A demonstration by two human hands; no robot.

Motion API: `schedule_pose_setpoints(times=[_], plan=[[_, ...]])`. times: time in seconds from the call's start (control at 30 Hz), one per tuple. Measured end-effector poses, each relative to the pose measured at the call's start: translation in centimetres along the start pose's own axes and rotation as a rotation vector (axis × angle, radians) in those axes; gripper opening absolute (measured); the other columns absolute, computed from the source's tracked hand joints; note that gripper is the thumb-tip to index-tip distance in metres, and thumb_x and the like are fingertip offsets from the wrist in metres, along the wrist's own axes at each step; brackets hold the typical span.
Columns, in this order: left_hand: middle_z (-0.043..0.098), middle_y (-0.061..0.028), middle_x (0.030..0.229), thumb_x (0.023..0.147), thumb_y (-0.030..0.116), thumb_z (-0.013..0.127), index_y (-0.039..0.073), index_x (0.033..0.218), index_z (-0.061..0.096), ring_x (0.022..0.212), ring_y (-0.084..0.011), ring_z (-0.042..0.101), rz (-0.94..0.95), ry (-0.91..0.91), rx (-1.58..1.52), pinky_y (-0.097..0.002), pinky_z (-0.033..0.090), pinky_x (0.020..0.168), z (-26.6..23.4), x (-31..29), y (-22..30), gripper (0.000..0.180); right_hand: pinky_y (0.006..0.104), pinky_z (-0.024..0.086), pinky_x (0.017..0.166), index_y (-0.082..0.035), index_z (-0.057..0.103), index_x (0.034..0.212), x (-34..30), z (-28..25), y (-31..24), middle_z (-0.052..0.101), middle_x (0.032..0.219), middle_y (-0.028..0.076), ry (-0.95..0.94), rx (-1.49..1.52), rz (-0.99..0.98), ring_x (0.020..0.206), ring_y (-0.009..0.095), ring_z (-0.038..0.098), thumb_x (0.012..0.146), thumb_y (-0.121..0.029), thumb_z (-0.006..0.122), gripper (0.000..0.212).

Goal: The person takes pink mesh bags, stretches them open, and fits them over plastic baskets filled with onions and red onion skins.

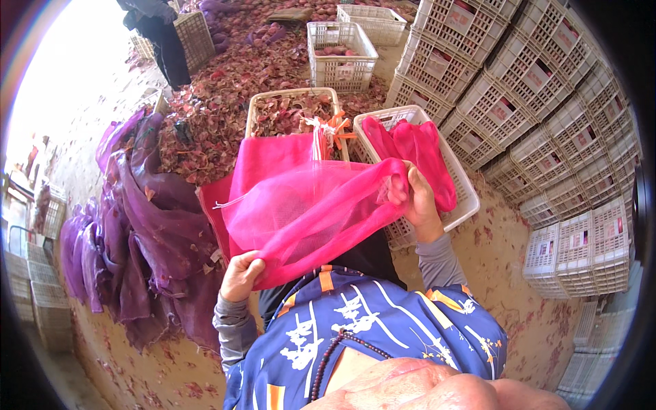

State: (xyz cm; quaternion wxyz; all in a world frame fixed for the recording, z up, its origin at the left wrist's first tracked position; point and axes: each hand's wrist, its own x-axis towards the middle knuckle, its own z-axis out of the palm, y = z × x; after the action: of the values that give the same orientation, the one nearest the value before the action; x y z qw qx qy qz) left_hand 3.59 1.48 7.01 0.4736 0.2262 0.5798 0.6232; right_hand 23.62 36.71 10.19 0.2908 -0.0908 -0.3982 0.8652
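A bright pink mesh bag (314,215) is stretched out over my lap, held at both ends. My left hand (240,276) pinches its near left edge between thumb and fingers. At the other end my right hand (418,198) grips the bag, and its fingertips show through the thin mesh. Beneath and beyond the bag lies more flat pink mesh (270,156), resting against a crate of dry onion skins (292,113). A bunch of orange and white ties (329,133) sits at that crate's near edge. Just past my right hand, folded pink mesh bags (417,147) fill part of a white crate (467,198).
Purple mesh sacks (150,225) are heaped at my left. Tall stacks of white slatted crates (540,89) stand at the right. Ahead, a crate (343,68) holds some red onions, and onion skins (225,89) cover the floor. Another person (160,37) stands at far left.
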Motion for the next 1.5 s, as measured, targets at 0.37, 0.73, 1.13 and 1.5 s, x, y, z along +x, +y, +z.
schedule_pose_setpoints(times=[0.37, 0.73, 1.13, 1.5], plan=[[0.067, -0.0133, 0.107, 0.084, 0.042, 0.070, 0.004, 0.107, 0.063, 0.085, -0.0246, 0.064, 0.333, 0.069, -0.713, -0.0373, 0.052, 0.071, -1.9, -1.2, -3.8, 0.045, 0.0166, 0.033, 0.045, -0.003, 0.063, 0.098, -0.3, -1.7, 0.0, 0.058, 0.066, -0.003, -0.077, -0.576, 0.262, 0.050, 0.001, 0.044, 0.093, -0.024, 0.063, 0.021], [0.062, -0.0076, 0.113, 0.093, 0.010, 0.060, 0.003, 0.131, 0.050, 0.101, -0.0189, 0.062, 0.506, 0.434, -0.542, -0.0317, 0.050, 0.090, -3.7, 0.8, -1.9, 0.040, 0.0305, 0.047, 0.075, 0.000, 0.064, 0.096, -0.3, -0.5, -0.4, 0.062, 0.088, 0.008, -0.302, -1.317, -0.005, 0.082, 0.020, 0.060, 0.086, -0.005, 0.063, 0.011], [0.065, 0.0000, 0.087, 0.095, 0.024, 0.056, 0.002, 0.107, 0.065, 0.075, -0.0130, 0.061, 0.057, -0.302, 0.165, -0.0291, 0.050, 0.066, -0.2, 0.6, -1.3, 0.026, 0.0219, 0.046, 0.047, -0.003, 0.059, 0.112, 2.1, -3.1, -2.2, 0.064, 0.081, 0.002, -0.112, -0.062, 0.214, 0.061, 0.007, 0.058, 0.096, -0.021, 0.055, 0.024], [0.050, 0.0048, 0.066, 0.095, 0.040, 0.054, 0.013, 0.088, 0.057, 0.056, -0.0073, 0.047, 0.611, 0.091, -1.046, -0.0222, 0.038, 0.052, -3.2, 0.8, 0.0, 0.028, 0.0224, 0.045, 0.068, -0.006, 0.061, 0.099, -0.1, 0.8, -1.1, 0.059, 0.080, 0.000, -0.297, -1.005, 0.267, 0.074, 0.006, 0.055, 0.088, -0.012, 0.066, 0.013]])
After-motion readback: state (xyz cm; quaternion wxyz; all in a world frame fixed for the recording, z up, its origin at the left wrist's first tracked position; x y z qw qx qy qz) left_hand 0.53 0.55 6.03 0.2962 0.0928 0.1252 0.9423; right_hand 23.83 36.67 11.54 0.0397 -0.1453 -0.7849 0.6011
